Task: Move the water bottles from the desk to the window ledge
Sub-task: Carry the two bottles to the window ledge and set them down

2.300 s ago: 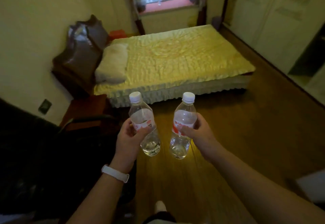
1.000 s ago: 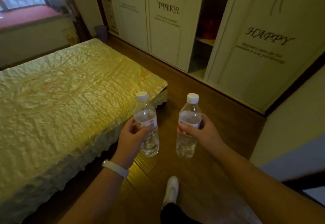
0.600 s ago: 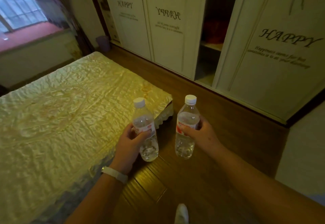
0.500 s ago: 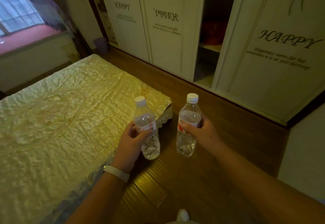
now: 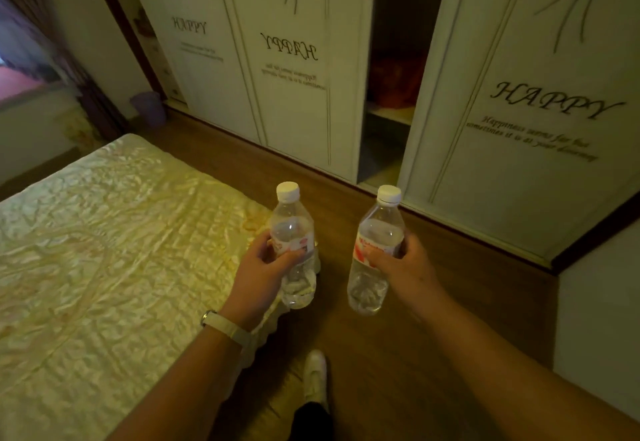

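head view: two bottles carried between bed [image 5: 104, 250] and wardrobe [image 5: 294, 94]
left hand [image 5: 258, 276]: wrapped round left bottle [image 5: 292, 232]
right hand [image 5: 403, 267]: grasping right bottle [image 5: 375, 257]
tip: keep both upright, walk toward pink ledge [image 5: 17, 89] far left

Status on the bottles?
Left hand grips left bottle, right hand grips right bottle. Both capped, roughly upright. Bed close on left, wardrobe ahead.
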A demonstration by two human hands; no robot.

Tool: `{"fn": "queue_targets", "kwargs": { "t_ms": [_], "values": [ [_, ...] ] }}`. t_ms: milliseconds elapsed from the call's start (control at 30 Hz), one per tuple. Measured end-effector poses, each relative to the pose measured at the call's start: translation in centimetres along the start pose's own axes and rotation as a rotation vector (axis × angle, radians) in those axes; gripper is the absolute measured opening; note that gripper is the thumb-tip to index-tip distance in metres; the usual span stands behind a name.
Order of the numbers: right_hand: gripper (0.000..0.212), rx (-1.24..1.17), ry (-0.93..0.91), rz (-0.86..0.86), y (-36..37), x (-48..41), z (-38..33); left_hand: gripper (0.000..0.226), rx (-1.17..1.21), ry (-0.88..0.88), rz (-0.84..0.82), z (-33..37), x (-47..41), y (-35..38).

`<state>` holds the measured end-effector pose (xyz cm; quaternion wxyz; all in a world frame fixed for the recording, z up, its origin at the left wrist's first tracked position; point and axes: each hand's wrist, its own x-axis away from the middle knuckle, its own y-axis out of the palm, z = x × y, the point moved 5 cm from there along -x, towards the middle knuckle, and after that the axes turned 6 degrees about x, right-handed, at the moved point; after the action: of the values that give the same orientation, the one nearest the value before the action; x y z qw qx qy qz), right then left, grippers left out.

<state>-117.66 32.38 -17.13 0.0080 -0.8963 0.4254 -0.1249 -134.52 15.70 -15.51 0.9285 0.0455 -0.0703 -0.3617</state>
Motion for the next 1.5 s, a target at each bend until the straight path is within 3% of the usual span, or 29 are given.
{"fn": "queue_targets", "kwargs": {
  "t_ms": [300, 667, 1067, 1300, 1500],
  "values": [
    [0.074, 0.171, 0.058, 0.074, 2.5, -15.3, -5.7, 0.036, 0.066, -0.017, -0.055, 1.9, -18.7, -1.1],
    [0.058, 0.126, -0.02, 0.175, 1.0, -30.5, -12.0, 0.039, 0.041, 0.005, -0.092, 5.3, -33.8, 0.5],
    [0.068, 0.156, 0.004, -0.007, -1.5, -51.6, -11.6, 0.041, -0.076, -0.024, 0.031, 4.5, -50.2, 8.1],
    [0.048, 0.162, -0.033, -0.157, -4.3, -62.9, -14.6, 0.048, -0.062, 0.001, 0.091, 6.7, -59.2, 12.8],
    [0.05, 0.205, -0.049, -0.208, -0.2, -69.6, -16.6, 0.053, -0.106, 0.036, 0.178, 8.2, -63.5, 10.9]
  ]
}}
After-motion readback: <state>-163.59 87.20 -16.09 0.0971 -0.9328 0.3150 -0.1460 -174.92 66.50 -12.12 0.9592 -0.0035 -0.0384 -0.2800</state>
